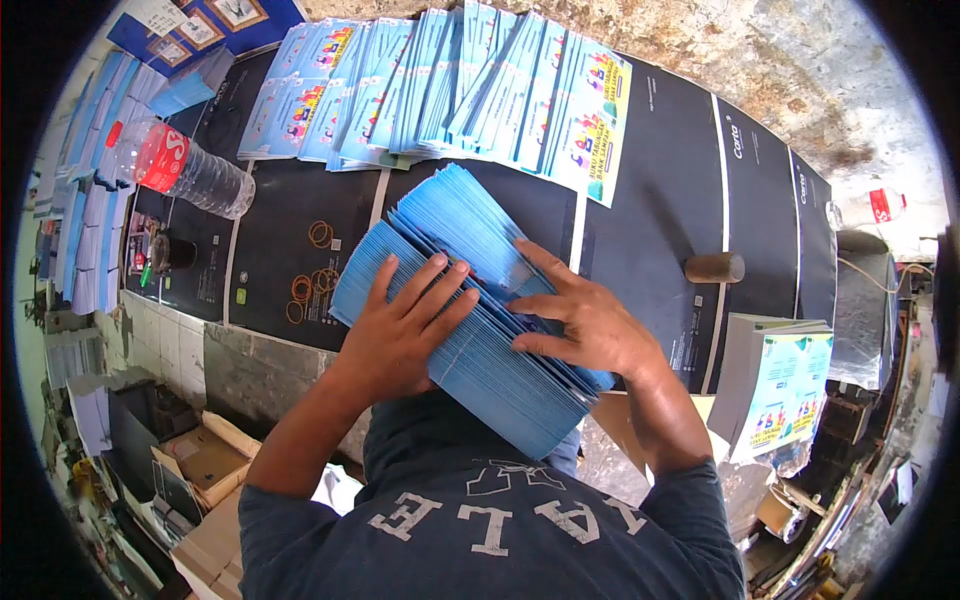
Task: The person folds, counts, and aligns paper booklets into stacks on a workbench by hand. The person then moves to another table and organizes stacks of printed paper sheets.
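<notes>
A thick block of blue booklets (470,350) lies aslant across the table's near edge, against my body, its many edges facing up. A second fanned bundle of blue booklets (460,225) lies along its far side, and a dark gap runs between the two. My left hand (405,325) rests on the near block with its fingers spread over the booklet edges. My right hand (590,315) is at the gap, fingers apart, the index finger on the far bundle and the other fingertips near the gap. Whether it grips a booklet is hidden.
Overlapping booklets (430,90) cover the back of the black table (650,250). Rubber bands (315,285) lie at left, near a plastic bottle (190,170) and a dark cup (178,252). At right stand a wooden cylinder (715,267) and a booklet stack (775,385).
</notes>
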{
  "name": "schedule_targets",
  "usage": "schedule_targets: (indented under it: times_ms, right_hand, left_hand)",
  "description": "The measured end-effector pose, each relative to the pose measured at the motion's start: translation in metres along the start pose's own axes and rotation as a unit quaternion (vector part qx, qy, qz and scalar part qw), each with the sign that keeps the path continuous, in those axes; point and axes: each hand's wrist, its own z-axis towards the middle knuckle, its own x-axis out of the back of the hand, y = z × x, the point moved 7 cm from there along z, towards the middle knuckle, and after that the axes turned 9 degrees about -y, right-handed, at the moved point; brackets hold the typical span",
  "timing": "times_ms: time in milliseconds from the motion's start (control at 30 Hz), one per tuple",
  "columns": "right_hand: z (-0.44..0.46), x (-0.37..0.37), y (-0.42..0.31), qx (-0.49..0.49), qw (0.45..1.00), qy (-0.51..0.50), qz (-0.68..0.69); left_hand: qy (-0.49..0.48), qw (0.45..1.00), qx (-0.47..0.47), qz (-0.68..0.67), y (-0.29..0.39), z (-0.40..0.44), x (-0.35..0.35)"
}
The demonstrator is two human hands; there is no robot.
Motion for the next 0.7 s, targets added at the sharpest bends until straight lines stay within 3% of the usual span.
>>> schedule_targets:
  times_ms: [433, 500, 533, 600, 700]
  right_hand:
    - [0.001, 0.004, -0.002, 0.016, 1.000, 0.000, 0.016]
    - [0.003, 0.004, 0.002, -0.066, 0.992, -0.046, 0.094]
    - [0.003, 0.002, 0.004, -0.065, 0.992, -0.046, 0.094]
    - [0.001, 0.003, 0.006, -0.010, 0.999, -0.012, -0.035]
    - [0.002, 0.005, 0.014, -0.020, 1.000, -0.012, 0.005]
  left_hand:
    - [0.003, 1.000, 0.001, -0.001, 0.000, 0.000, -0.002]
    - [0.033, 0.999, -0.008, 0.010, 0.001, 0.000, 0.000]
    - [0.033, 0.999, -0.007, 0.011, 0.000, 0.000, 0.000]
    - [0.021, 1.000, -0.006, -0.011, -0.002, 0.001, -0.001]
    - [0.007, 1.000, -0.012, 0.000, -0.002, 0.001, -0.001]
